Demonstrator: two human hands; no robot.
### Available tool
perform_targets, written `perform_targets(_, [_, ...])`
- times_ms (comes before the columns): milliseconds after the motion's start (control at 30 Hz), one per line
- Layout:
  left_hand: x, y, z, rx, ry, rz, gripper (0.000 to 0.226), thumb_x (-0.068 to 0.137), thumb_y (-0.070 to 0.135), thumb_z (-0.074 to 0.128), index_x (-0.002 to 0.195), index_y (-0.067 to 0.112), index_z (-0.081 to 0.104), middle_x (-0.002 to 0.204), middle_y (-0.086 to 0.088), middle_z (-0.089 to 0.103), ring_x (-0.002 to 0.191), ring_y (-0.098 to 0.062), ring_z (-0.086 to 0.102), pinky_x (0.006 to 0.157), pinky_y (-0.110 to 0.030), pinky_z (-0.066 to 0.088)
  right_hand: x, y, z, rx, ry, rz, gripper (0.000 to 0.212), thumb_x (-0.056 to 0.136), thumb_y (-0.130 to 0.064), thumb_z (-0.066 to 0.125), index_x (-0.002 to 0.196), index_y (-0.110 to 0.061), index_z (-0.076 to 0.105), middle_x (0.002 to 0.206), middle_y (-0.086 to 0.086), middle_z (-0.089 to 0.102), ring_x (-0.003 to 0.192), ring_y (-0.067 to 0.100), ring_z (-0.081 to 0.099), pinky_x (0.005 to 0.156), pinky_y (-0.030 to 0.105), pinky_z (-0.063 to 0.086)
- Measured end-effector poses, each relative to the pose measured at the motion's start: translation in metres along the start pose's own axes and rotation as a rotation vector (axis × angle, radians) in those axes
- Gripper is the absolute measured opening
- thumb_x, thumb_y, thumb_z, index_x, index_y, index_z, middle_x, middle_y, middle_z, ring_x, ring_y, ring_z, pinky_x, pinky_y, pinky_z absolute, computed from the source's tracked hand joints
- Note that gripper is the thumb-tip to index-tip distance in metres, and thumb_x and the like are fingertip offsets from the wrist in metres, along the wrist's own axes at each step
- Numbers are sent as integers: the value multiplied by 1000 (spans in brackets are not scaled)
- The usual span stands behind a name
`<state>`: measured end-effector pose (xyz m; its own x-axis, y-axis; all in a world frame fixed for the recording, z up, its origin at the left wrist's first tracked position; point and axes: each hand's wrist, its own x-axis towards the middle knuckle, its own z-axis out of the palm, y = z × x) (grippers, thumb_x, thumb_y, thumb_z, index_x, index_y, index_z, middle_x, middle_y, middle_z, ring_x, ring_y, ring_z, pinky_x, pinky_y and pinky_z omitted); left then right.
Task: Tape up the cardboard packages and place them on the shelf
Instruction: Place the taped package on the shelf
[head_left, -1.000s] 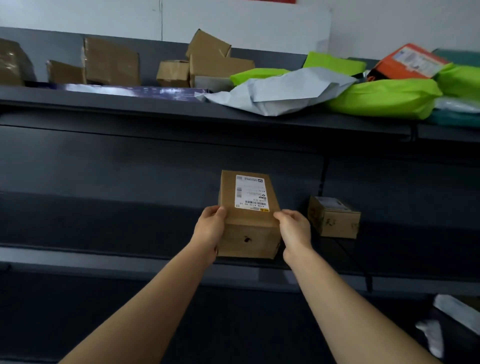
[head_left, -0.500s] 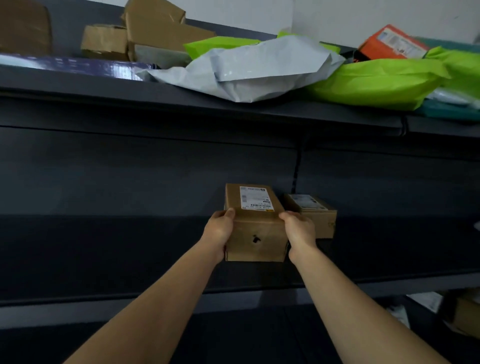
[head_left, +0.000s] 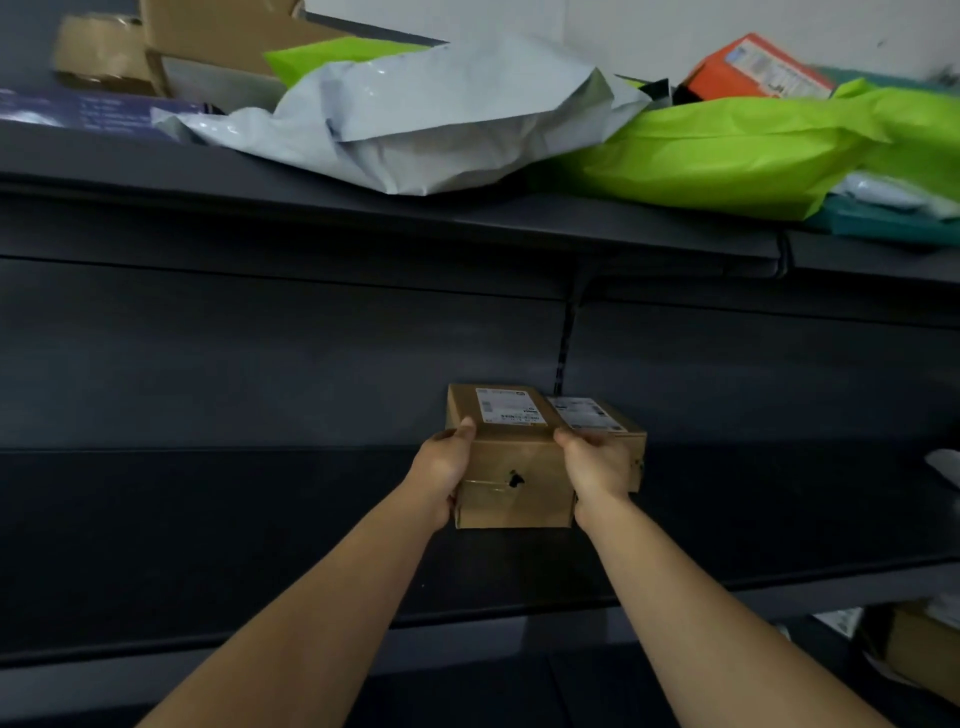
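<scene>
A brown cardboard package (head_left: 511, 457) with a white shipping label on top sits on the dark middle shelf (head_left: 260, 545). My left hand (head_left: 444, 467) grips its left side, thumb on the top edge. My right hand (head_left: 597, 467) grips its right side the same way. A second, smaller labelled cardboard box (head_left: 602, 426) stands directly to the right, touching or nearly touching the held package and partly hidden behind my right hand.
The upper shelf (head_left: 467, 218) carries a grey plastic mailer (head_left: 415, 119), green mailers (head_left: 727, 156), an orange box (head_left: 753, 67) and cardboard boxes (head_left: 197, 36) at the left. Another cardboard box (head_left: 919, 649) sits on a lower level at the right.
Both hands have pushed the package deeper onto the shelf and to the right, up beside the smaller box. The camera has moved closer and rightwards.
</scene>
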<state>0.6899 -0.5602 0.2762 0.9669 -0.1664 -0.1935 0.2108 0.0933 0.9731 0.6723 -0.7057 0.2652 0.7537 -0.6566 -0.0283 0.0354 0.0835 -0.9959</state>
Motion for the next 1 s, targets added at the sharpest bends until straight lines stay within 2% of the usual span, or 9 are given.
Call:
perform_targets(100, [-1,0,6,20,-9,7,42,101,40,43,136,16,44,90,-1,54,76,-15,52,56,-31,42,6,4,-2,-49,31,-48,8,92,-28,66,97,-24,61,113,6,65,106,27,60,97,48,50])
perform_targets(200, [-1,1,10,18,-22,3,40,101,40,42,134,18,45,92,-1,56,78,-15,54,58,-32,43,8,5,-3,-73,50,-75,26,93,-31,65,117,-19,64,119,4,61,112,26,57,98,42,48])
perform_targets(367, [3,-5,10,-36,-45,-1,45,100,42,44,139,20,41,101,-2,59,88,-17,57,81,-39,47,10,7,-2,-181,109,-170,39,95,-36,61,127,-15,59,113,-1,57,118,26,55,93,36,43])
perform_targets(467, [-1,-4,7,-15,-19,34,44,101,40,42,140,20,39,102,1,57,86,-12,53,83,-36,42,5,6,2,-410,239,-373,43,93,-37,63,131,-18,56,131,6,57,125,28,49,104,45,41])
perform_targets(533, [-2,-4,1,13,21,62,44,102,41,41,141,20,39,125,-3,55,106,-18,52,98,-40,39,-3,0,7,-424,246,-480,42,92,-31,63,132,-19,55,133,7,54,128,27,45,107,45,37])
perform_targets(633, [-2,-3,-12,45,101,95,48,101,43,41,143,19,38,145,-7,44,134,-26,39,111,-47,33,-18,-11,19,-433,154,-600,39,93,-26,61,131,-22,55,131,4,53,128,24,44,106,41,36])
perform_targets(767, [-1,2,-33,85,131,113,58,98,51,42,146,19,36,149,-7,39,134,-27,40,105,-44,40,-29,-18,45,-394,33,-640,32,93,-26,61,125,-25,58,127,-1,56,124,21,47,102,38,40])
perform_targets(833, [-13,1,-57,53,240,137,59,97,53,41,144,18,40,147,-6,42,132,-26,41,98,-40,43,-44,-12,66,-335,-91,-625,28,93,-25,61,121,-24,60,120,-2,58,119,21,51,101,41,43])
perform_targets(1000, [-32,5,-94,47,354,169,47,99,51,40,124,16,58,132,-7,52,124,-25,45,100,-44,43,-69,-4,94,-280,-247,-592,23,92,-26,62,115,-23,63,109,-7,57,109,19,57,94,42,50])
